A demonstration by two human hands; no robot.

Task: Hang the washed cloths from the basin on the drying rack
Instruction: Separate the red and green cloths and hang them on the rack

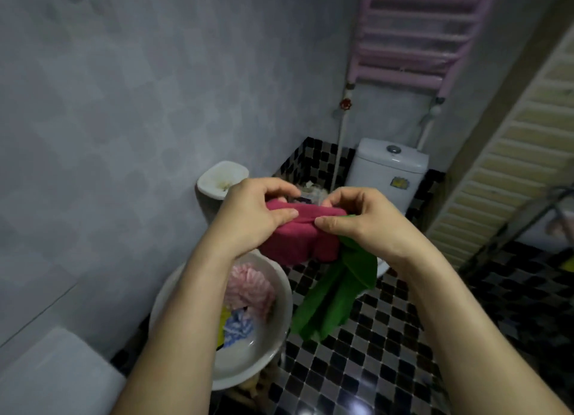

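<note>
Here — left hand (251, 212), right hand (357, 218) raised, both pinching pink cloth (298, 240) — green cloth (338, 293) dangling.

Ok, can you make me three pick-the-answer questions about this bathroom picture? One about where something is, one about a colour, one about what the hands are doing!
1. Where is the round white plastic basin?
A. On the toilet tank
B. Low down, below the left arm
C. On the pink rack

2. What colour is the cloth dangling under the right hand?
A. Green
B. Blue
C. Yellow

3. What is the left hand doing?
A. Resting open
B. Pinching the magenta cloth
C. Touching the wall

Answers: B, it sits beside the checkered floor; A, the green cloth hangs there; B, fingers grip it.
</note>
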